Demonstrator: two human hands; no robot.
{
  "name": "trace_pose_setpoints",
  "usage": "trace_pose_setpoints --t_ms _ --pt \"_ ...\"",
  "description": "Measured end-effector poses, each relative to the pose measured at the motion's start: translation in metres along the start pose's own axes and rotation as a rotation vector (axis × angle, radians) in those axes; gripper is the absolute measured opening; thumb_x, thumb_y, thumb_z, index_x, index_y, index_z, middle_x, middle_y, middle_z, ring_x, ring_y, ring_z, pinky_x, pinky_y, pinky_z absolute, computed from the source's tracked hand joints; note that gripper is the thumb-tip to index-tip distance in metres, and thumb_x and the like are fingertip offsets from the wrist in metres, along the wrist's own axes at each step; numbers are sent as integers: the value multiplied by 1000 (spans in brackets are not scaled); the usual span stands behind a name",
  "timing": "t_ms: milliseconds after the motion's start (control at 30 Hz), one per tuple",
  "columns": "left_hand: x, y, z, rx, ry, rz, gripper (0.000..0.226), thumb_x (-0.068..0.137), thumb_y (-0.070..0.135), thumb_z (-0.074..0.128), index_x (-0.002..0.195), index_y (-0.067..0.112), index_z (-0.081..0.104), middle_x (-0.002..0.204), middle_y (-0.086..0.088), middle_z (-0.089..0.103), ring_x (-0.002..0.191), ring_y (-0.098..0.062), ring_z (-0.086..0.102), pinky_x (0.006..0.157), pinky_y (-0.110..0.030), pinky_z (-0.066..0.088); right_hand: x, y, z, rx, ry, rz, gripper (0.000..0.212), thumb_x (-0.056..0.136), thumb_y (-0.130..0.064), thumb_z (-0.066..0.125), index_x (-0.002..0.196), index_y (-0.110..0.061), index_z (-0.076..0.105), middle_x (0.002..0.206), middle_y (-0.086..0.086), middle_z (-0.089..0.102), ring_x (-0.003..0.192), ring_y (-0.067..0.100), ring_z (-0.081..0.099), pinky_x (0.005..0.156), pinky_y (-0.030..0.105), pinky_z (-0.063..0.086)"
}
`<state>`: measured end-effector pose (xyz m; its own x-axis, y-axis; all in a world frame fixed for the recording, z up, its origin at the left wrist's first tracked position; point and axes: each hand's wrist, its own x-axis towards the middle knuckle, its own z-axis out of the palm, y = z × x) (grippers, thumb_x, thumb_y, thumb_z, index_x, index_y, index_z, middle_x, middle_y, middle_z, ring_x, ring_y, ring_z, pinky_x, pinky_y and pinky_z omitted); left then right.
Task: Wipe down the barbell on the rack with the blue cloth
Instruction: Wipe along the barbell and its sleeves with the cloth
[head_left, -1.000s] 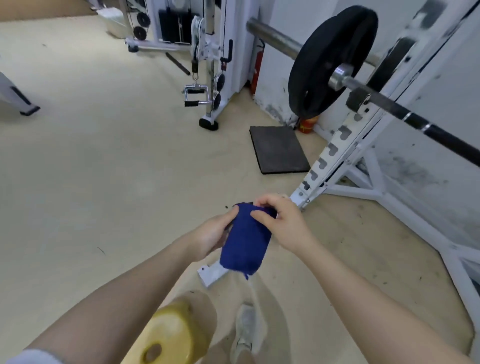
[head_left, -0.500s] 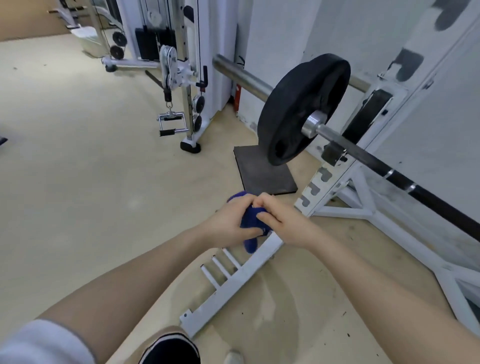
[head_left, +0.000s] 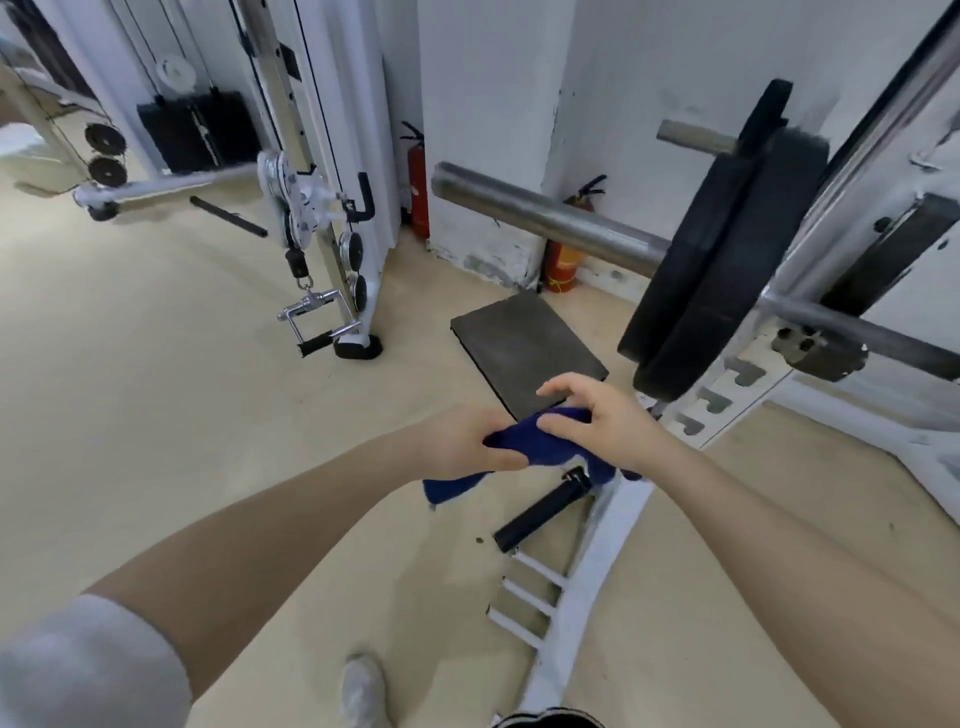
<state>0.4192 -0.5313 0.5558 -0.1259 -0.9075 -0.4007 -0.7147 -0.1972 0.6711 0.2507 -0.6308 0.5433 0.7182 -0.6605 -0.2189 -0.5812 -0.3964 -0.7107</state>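
The blue cloth (head_left: 540, 449) is bunched between both hands at mid frame, one end hanging down on the left. My left hand (head_left: 462, 441) grips it with curled fingers. My right hand (head_left: 608, 421) pinches its top edge. The barbell (head_left: 550, 221) lies on the white rack (head_left: 727, 384) above and to the right, its steel sleeve pointing left, black plates (head_left: 727, 260) on it. Its thinner shaft (head_left: 872, 335) runs off to the right. Both hands are below the bar and apart from it.
A dark mat (head_left: 524, 345) lies on the floor beneath the sleeve. Two fire extinguishers (head_left: 418, 187) stand by the wall. A cable machine with a hanging handle (head_left: 319, 319) stands at left. The rack's base with pegs and a black roller (head_left: 540, 509) lies by my feet.
The view has come closer to the rack and tilted up. The cloth, hanging folded at first, then balled up, is now stretched out sideways between my hands.
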Motion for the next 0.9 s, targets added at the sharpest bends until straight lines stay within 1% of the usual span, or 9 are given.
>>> trace_pose_setpoints --t_ms 100,167,300,400,500,633,700,767,900 --pt "-9 -52 -62 54 -8 -25 10 90 27 56 92 17 58 79 3 56 73 -12 53 59 -18 37 46 -45 15 -85 -136 60 13 80 -33 71 81 -24 61 75 -6 64 67 10 62 60 24 48" --pt "-10 -76 -100 33 46 -57 15 87 25 60 95 12 59 84 -2 59 76 -16 55 58 -18 39 79 -71 20 -32 17 36 16 82 -27 69 77 -14 61 75 -1 63 67 9 58 61 25 45" --pt "5 -99 -170 -137 163 -36 15 88 22 61 99 11 60 89 0 66 78 -13 63 65 -23 51 131 -118 13 392 196 28 9 87 -17 64 81 -12 63 82 7 68 73 16 64 68 32 51" --pt "27 -113 -212 -122 217 2 8 90 21 58 90 13 59 77 5 61 69 -12 57 58 -20 44 165 -138 3 617 253 85 11 91 -18 60 81 -20 66 75 -4 70 66 8 66 60 24 53" --pt "64 -125 -248 -150 235 17 8 91 16 55 83 18 55 85 1 63 76 -14 57 63 -19 43 201 -139 -9 1022 323 198 13 90 -24 59 86 -13 65 82 4 69 78 19 65 72 32 52" --pt "125 -125 -291 -170 363 73 32 92 24 54 123 19 49 114 5 59 102 -10 55 81 -21 39 245 -141 -58 1446 604 290 30 82 -37 65 93 -9 63 91 9 67 89 25 63 91 39 48" --pt "150 -121 -308 -175 329 91 41 93 27 53 132 18 44 121 6 55 107 -9 51 85 -22 38 263 -145 -94 1330 838 181 25 78 -34 67 92 -14 64 89 3 65 89 20 62 87 36 49" --pt "176 -120 -323 -126 258 123 43 93 26 53 134 18 44 127 3 54 111 -11 51 92 -24 38 279 -153 -126 913 1040 93 9 84 -25 61 90 -18 59 79 -5 59 75 9 56 71 26 45" --pt "218 -120 -337 -80 108 164 50 90 29 57 137 21 41 132 4 53 115 -13 52 101 -28 39 315 -164 -132 128 1005 139 11 90 -19 53 100 -17 58 79 -6 59 69 7 55 58 20 43"
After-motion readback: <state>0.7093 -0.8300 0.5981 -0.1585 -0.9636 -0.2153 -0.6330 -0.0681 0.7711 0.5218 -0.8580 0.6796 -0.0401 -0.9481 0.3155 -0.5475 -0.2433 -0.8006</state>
